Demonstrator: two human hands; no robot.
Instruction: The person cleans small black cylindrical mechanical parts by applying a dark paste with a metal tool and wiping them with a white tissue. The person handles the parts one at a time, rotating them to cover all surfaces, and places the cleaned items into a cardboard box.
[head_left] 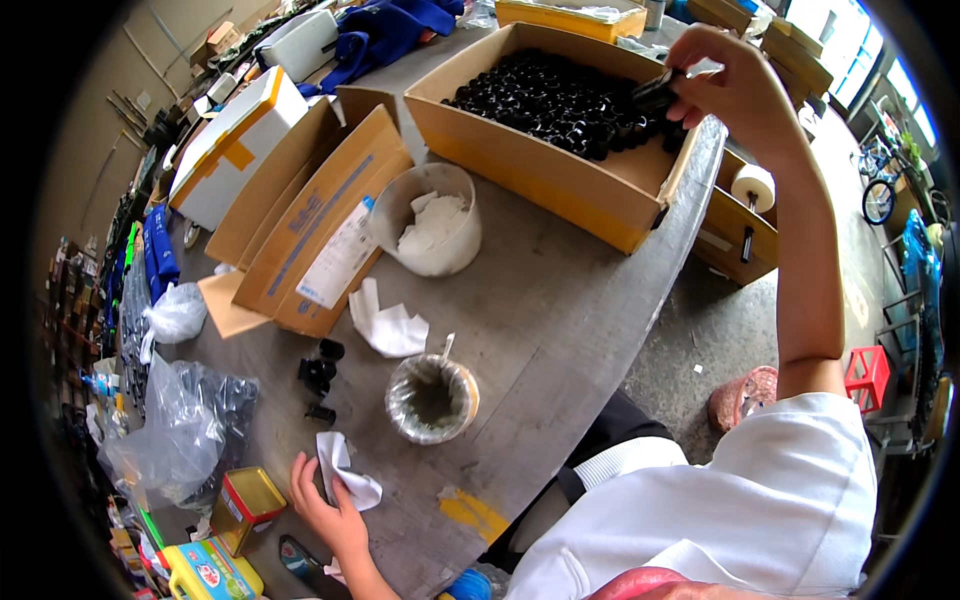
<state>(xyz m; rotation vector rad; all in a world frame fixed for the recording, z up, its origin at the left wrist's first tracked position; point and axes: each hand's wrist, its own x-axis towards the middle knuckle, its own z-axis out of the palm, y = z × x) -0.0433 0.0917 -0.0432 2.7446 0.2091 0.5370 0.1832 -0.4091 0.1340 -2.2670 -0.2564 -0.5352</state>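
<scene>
My right hand (705, 85) is raised over the far right end of a long cardboard box (540, 190). Its fingers are closed on a small black cylindrical part (655, 95). Many similar black parts (550, 100) fill most of that box. On the near left of the table, my left hand (330, 510) lies with its fingers stretched out and apart. Its thumb rests over the edge of a crumpled white cloth (348, 470). Beyond it are several loose black parts (318, 375) and a round tub with a plastic liner (432, 398).
A white bucket with pale contents (430, 220) stands beside an opened carton (320, 220). Another white cloth (388, 322) lies nearby. At the left are a clear plastic bag (180, 430), a yellow tin (248, 500) and a yellow-green container (212, 570). A red stool (866, 378) stands on the floor.
</scene>
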